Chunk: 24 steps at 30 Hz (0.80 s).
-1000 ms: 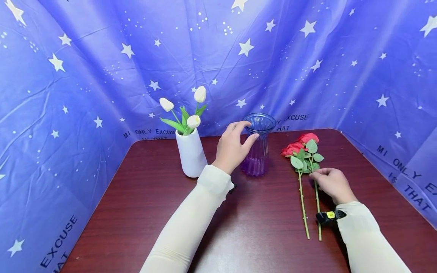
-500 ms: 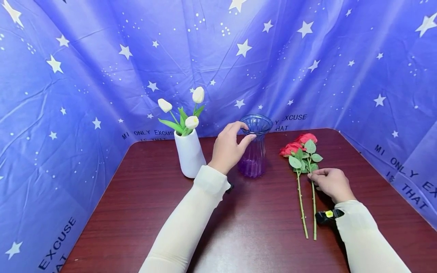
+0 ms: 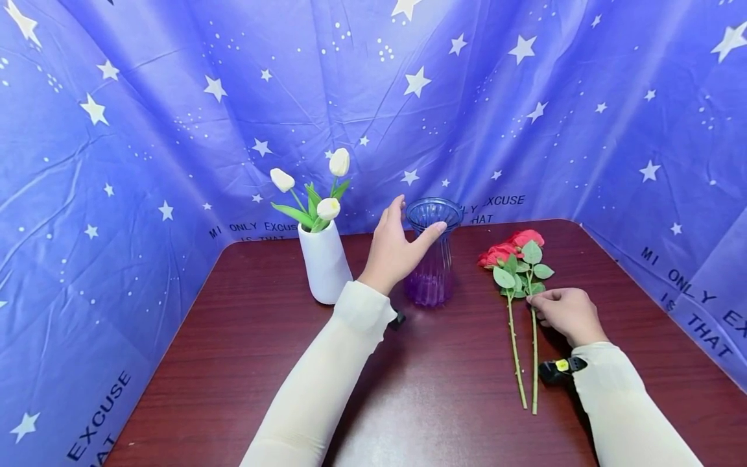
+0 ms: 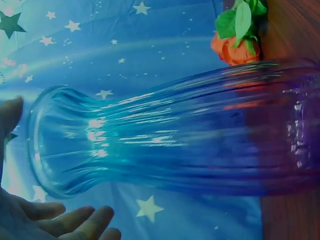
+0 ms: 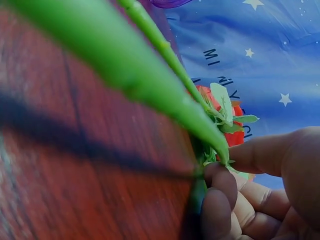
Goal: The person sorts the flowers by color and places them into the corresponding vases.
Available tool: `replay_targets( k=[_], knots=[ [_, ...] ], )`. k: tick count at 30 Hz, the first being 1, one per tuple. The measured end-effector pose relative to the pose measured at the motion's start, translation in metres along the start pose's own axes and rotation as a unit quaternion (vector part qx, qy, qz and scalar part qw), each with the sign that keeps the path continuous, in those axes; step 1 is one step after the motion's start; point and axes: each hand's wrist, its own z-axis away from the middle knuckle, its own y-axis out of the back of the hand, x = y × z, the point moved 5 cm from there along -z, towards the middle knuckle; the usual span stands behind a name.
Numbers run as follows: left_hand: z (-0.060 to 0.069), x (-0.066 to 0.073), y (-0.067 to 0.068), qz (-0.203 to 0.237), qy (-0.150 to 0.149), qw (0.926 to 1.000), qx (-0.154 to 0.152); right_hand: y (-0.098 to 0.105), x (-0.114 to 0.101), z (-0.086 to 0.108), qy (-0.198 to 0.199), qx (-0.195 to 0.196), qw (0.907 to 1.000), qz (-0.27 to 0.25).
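A ribbed glass vase (image 3: 430, 275), blue at the top and purple at the base, stands upright on the table. My left hand (image 3: 392, 250) is beside its rim, with thumb and fingers spread. In the left wrist view those fingers (image 4: 82, 222) are apart from the glass. Farther right, my right hand (image 3: 569, 316) pinches the stem of a red rose (image 3: 533, 350) just below its leaves; the right wrist view shows thumb and fingertips meeting on the green stem (image 5: 165, 95). Another red rose (image 3: 515, 350) lies alongside, to its left. The two blooms overlap.
A white vase (image 3: 324, 266) holding several white tulips (image 3: 328, 208) stands left of the glass vase. Behind the dark red wooden table (image 3: 245, 363) hangs a blue curtain (image 3: 350, 84) with stars, which also closes in both sides.
My left fingers have come off the glass vase's rim and spread; the vase sits slightly farther left. The pinched rose's lower stem has swung a little left, while my right hand stays nearly still.
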Motion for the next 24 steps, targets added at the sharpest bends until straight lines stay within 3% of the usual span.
replay_targets(
  k=[10, 17, 24],
  knots=[
    [-0.008, -0.008, -0.016, 0.103, 0.054, 0.9921, -0.047, 0.0, 0.002, -0.003, 0.0, 0.007, 0.9998, -0.016],
    [-0.009, -0.005, -0.015, 0.123, 0.06, 0.989, -0.057, 0.006, 0.001, -0.003, -0.006, 0.03, 0.9991, -0.03],
    [-0.005, -0.014, -0.019, 0.161, 0.065, 0.983, -0.059, 0.007, 0.002, -0.002, -0.009, 0.044, 0.9979, -0.047]
  ],
)
